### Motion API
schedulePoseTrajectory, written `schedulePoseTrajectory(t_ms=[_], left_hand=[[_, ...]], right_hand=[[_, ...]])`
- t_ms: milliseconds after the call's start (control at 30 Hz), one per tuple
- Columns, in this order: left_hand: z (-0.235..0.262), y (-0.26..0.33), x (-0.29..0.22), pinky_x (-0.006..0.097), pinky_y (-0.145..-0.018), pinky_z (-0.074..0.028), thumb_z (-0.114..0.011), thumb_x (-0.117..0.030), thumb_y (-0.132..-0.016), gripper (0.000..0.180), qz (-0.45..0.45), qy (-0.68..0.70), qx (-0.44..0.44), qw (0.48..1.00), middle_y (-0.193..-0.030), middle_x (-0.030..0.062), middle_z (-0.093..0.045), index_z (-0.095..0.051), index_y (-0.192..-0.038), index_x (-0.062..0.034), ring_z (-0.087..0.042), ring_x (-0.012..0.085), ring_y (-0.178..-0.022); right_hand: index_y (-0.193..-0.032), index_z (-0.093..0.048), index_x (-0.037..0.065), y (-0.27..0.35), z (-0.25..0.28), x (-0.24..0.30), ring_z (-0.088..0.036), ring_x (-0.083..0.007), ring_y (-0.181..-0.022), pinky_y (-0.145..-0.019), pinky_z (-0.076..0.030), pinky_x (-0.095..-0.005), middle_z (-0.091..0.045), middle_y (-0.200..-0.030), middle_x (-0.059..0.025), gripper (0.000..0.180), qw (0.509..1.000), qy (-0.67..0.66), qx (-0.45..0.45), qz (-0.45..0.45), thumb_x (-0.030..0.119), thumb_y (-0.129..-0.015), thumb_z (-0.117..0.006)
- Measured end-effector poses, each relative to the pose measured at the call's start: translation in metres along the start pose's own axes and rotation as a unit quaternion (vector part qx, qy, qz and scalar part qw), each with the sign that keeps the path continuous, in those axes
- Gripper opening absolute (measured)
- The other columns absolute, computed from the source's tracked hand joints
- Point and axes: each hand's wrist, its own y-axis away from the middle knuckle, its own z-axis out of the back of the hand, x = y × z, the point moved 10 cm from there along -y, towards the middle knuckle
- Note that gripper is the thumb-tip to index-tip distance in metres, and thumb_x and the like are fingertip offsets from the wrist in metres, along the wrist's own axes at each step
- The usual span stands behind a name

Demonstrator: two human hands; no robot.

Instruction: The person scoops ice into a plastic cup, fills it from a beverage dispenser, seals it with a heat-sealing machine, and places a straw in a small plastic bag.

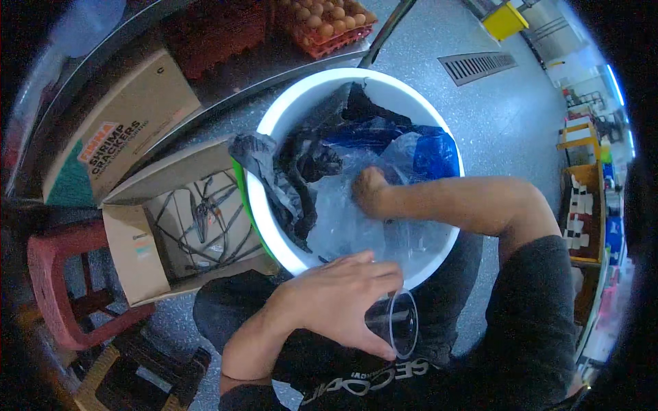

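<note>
My left hand (332,298) is closed around a clear plastic cup (406,327), held sideways over my lap near the front rim of a large white tub (290,94). The cup's round mouth faces right. My right arm reaches over the tub's right rim, and my right hand (373,193) is curled inside, low against crumpled clear plastic (336,216). Its fingertips are hidden, so what it grips cannot be made out. Around it in the tub lie a black plastic bag (301,154) and bunched blue plastic (436,154).
Left of the tub sits an open cardboard box (140,240) holding loose black straps (202,219). Behind it leans a closed carton (144,116). A red stool (51,294) stands at far left. Trays of eggs (329,20) rest on a shelf. A floor drain grate (476,66) lies beyond.
</note>
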Motion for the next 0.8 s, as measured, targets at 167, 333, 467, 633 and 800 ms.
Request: schedulePoseTrajectory(t_ms=[167,333,467,633,800], left_hand=[[0.002,0.001,0.002,0.040,-0.087,-0.047,-0.081,-0.058,-0.064,0.073,0.012,-0.018,-0.025,0.999,-0.124,0.0120,-0.057,-0.060,-0.104,-0.0010,-0.054,0.0336,-0.106],[0.008,-0.002,0.002,0.040,-0.087,-0.048,-0.083,-0.056,-0.062,0.073,0.015,0.003,-0.022,1.000,-0.127,0.0136,-0.057,-0.060,-0.105,-0.0010,-0.056,0.0334,-0.110],[0.013,-0.002,0.003,0.039,-0.086,-0.049,-0.087,-0.051,-0.059,0.076,0.013,0.043,-0.025,0.999,-0.122,0.0153,-0.060,-0.060,-0.108,0.0000,-0.059,0.0336,-0.104],[0.010,-0.004,0.005,0.039,-0.086,-0.050,-0.090,-0.047,-0.055,0.079,0.007,0.050,0.000,0.999,-0.123,0.0163,-0.061,-0.060,-0.111,0.0013,-0.060,0.0334,-0.104],[0.017,-0.009,0.001,0.039,-0.088,-0.050,-0.092,-0.046,-0.054,0.079,-0.010,0.071,-0.018,0.997,-0.124,0.0163,-0.061,-0.062,-0.109,0.0026,-0.061,0.0328,-0.106]], right_hand=[[-0.103,-0.076,0.012,0.013,-0.022,-0.025,-0.068,-0.0293,-0.102,-0.080,-0.055,-0.0432,-0.072,-0.109,-0.0085,0.022,0.995,-0.086,-0.038,0.029,0.017,-0.083,-0.068],[-0.107,-0.072,0.006,0.034,-0.031,-0.035,-0.067,-0.0362,-0.103,-0.082,-0.055,-0.0472,-0.068,-0.110,-0.0191,0.026,0.980,-0.182,-0.084,-0.012,0.016,-0.087,-0.059],[-0.108,-0.072,0.007,0.045,-0.010,-0.024,-0.067,-0.0358,-0.103,-0.083,-0.055,-0.0470,-0.067,-0.111,-0.0180,0.026,0.979,-0.183,-0.086,-0.014,0.016,-0.086,-0.062],[-0.112,-0.072,0.013,0.021,-0.013,-0.037,-0.067,-0.0312,-0.106,-0.084,-0.056,-0.0463,-0.069,-0.113,-0.0124,0.027,0.971,-0.218,-0.098,-0.013,0.019,-0.089,-0.059],[-0.106,-0.074,0.008,0.043,-0.019,-0.029,-0.070,-0.0315,-0.097,-0.083,-0.056,-0.0458,-0.072,-0.105,-0.0164,0.026,0.961,-0.260,-0.093,-0.012,0.019,-0.088,-0.060]])
